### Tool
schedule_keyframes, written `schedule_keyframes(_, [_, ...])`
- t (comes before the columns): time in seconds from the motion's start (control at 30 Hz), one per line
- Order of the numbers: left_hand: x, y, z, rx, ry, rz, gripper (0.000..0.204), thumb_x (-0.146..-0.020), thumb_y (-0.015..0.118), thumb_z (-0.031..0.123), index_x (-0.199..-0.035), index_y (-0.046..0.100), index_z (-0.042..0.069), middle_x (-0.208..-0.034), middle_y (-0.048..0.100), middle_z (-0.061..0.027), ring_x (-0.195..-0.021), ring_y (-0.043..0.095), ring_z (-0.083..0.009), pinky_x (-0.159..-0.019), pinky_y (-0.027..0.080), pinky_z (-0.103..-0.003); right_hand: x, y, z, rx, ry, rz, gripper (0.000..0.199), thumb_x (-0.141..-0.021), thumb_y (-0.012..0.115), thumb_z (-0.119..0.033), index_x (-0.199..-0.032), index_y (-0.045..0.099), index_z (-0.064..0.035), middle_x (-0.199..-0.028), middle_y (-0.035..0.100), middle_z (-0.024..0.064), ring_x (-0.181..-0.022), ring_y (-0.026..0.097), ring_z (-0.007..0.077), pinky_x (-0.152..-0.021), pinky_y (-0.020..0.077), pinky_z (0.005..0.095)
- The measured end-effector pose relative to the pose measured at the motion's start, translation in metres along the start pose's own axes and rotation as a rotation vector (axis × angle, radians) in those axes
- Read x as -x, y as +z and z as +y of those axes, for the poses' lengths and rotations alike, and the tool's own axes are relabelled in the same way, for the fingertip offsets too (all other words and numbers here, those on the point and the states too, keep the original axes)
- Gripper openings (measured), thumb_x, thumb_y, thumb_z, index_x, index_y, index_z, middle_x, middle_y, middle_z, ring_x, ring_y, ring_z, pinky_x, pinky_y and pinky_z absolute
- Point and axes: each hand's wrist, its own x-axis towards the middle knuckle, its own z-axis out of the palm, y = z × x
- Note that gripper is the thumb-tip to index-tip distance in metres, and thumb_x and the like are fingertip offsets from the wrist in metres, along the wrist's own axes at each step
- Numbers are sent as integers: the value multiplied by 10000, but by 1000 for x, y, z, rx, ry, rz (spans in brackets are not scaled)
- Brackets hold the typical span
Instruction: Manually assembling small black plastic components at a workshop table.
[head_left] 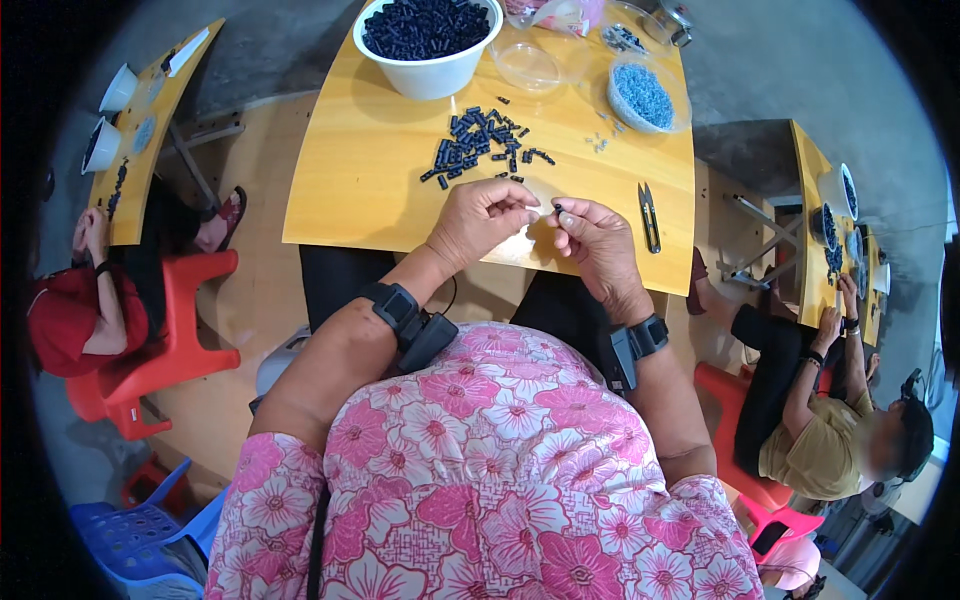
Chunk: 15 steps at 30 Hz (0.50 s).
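Note:
Over the near edge of the yellow wooden table [350,180], my two hands are close together. My right hand [600,240] pinches a small black plastic piece [558,209] between thumb and fingers. Just left of it, my left hand [485,222] has its thumb and fingertips pressed together; what they hold, if anything, is too small to make out. Beyond my hands lies a loose pile of short black plastic pieces [470,140], a few of them scattered close to my left fingers.
A white tub [430,80] full of black pieces stands at the far left. At the far right sit a clear bowl [618,108] of small bluish pieces and an empty-looking clear container [528,65]. Thread snips [649,218] lie at the right. People work at tables on both sides.

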Motion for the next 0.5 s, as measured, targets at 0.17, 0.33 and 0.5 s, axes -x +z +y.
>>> schedule_keyframes(0.17, [0, -2, -2, 94, -85, -56, 126, -849, 695, -1, -975, 699, 1, -918, 697, -36, -796, 650, -70, -722, 533, -212, 0, 7, 13, -56, 84, -1, 171, -948, 575, -21, -1090, 640, 47, -910, 680, 80, -674, 577, 111, -607, 490, 238])
schedule_keyframes(0.33, [1, -3, 4, 128, -81, -87, 138, -844, 692, -16, -979, 705, 6, -923, 700, -49, -825, 679, -97, -738, 547, -221, -3, 9, 21, -77, 105, 4, 159, -964, 554, -34, -1081, 639, 33, -890, 667, 51, -678, 573, 103, -607, 488, 231])
schedule_keyframes(0.5, [0, -4, 5, -8, -52, -84, 144, -827, 711, -15, -967, 717, 19, -896, 695, -35, -782, 646, -77, -708, 530, -206, -6, 8, 25, -90, 124, 26, 154, -965, 550, -34, -1075, 639, 27, -874, 654, 39, -681, 579, 93, -613, 492, 220])
